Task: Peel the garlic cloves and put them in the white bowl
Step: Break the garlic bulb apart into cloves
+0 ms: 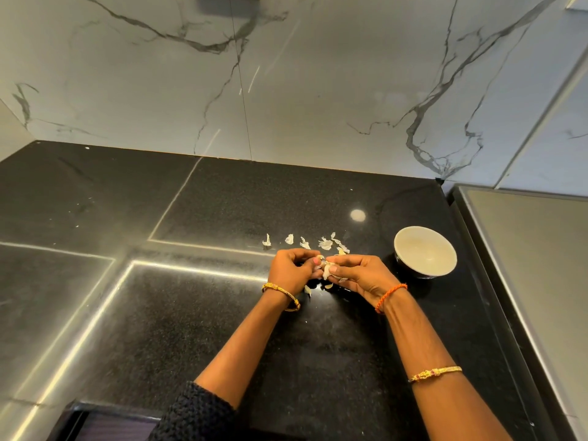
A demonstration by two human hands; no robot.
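Note:
My left hand and my right hand meet above the black counter, both pinching one garlic clove between their fingertips. Loose pale skin hangs from the clove. The white bowl stands to the right of my right hand and looks empty. Several torn garlic skins lie on the counter just beyond my hands. A few more pale pieces lie under my hands; I cannot tell whether they are cloves or skins.
The black granite counter stretches wide to the left and toward me. A marble wall closes the back. A grey raised surface borders the counter at the right, close behind the bowl.

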